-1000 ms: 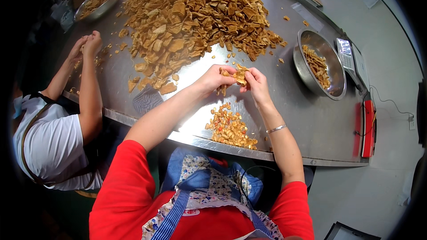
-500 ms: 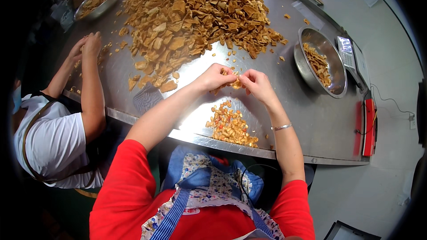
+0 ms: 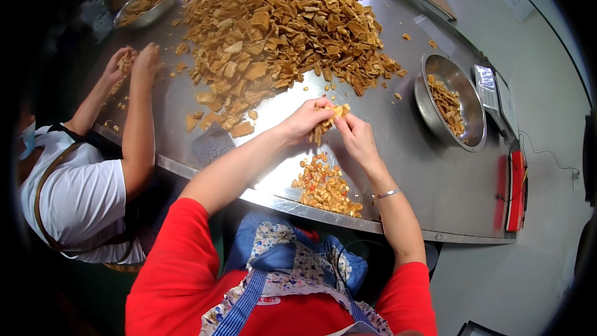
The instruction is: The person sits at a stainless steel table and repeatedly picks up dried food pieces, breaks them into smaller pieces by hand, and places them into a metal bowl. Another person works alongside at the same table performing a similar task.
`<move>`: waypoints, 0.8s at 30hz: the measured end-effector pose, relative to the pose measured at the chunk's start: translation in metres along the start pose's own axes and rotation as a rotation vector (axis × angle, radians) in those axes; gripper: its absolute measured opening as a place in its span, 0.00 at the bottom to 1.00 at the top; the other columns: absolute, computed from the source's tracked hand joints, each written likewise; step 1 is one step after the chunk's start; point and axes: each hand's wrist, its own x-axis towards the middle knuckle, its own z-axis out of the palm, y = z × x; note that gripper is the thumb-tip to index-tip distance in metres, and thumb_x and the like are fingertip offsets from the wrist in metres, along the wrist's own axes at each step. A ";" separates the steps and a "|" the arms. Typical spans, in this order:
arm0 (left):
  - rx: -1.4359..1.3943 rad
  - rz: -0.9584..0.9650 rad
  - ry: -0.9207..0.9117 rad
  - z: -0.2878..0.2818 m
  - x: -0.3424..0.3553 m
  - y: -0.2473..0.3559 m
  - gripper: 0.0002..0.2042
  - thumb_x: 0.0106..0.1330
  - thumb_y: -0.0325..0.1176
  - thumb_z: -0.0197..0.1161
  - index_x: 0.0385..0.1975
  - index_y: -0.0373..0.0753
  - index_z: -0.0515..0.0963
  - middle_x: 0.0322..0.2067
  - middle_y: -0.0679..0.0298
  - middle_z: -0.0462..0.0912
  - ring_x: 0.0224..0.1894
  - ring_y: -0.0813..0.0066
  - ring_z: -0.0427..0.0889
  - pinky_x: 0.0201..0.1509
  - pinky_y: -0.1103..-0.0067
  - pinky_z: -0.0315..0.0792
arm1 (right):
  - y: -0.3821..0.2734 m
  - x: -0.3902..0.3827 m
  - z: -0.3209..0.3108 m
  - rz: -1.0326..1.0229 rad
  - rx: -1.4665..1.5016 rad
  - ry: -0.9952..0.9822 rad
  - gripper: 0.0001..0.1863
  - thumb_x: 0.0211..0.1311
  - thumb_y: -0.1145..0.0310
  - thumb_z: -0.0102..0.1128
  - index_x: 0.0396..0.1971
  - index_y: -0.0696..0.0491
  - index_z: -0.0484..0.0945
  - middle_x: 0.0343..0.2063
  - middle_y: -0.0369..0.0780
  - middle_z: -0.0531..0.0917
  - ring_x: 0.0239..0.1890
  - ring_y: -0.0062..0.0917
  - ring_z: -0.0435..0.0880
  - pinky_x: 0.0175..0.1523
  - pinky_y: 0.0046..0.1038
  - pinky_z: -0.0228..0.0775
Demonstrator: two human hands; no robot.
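Both hands meet above the steel table. My left hand is closed around a dried golden-brown piece, part of which hangs below the fingers. My right hand pinches at the piece's right side, where a paler yellow bit shows between the fingertips. Just below, near the table's front edge, lies a small heap of yellow bits with a few reddish ones among them. Beyond my hands rises a large pile of dried flat brown pieces.
To the right, a steel bowl holding similar pieces stands by a scale. Another steel bowl is at the far left. A co-worker's hands hold a piece there. A grey cloth lies left of my arm.
The whole view has shifted slightly. My right hand has turned and sits a little lower against the piece, showing more of its yellow part. Another person's hand appears behind the pile.
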 end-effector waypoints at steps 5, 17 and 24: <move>-0.114 -0.024 -0.068 0.004 -0.002 0.003 0.06 0.61 0.33 0.50 0.31 0.38 0.70 0.22 0.69 0.71 0.20 0.85 0.68 0.22 0.85 0.65 | 0.017 0.000 0.004 -0.023 0.260 -0.083 0.17 0.62 0.61 0.44 0.20 0.60 0.69 0.11 0.41 0.70 0.13 0.25 0.67 0.21 0.27 0.59; -0.467 -0.082 0.303 -0.012 0.013 -0.004 0.09 0.64 0.33 0.43 0.38 0.33 0.60 0.37 0.51 0.74 0.33 0.62 0.78 0.27 0.73 0.74 | 0.026 0.006 -0.009 -0.114 0.307 -0.629 0.08 0.52 0.72 0.52 0.31 0.56 0.78 0.16 0.33 0.74 0.21 0.17 0.71 0.30 0.19 0.65; -0.443 -0.160 0.340 -0.009 0.009 0.001 0.11 0.58 0.22 0.47 0.40 0.35 0.62 0.33 0.52 0.75 0.26 0.69 0.79 0.19 0.78 0.72 | 0.008 0.084 -0.033 0.150 -0.255 -0.752 0.14 0.47 0.67 0.59 0.36 0.53 0.79 0.26 0.37 0.81 0.23 0.20 0.76 0.31 0.24 0.70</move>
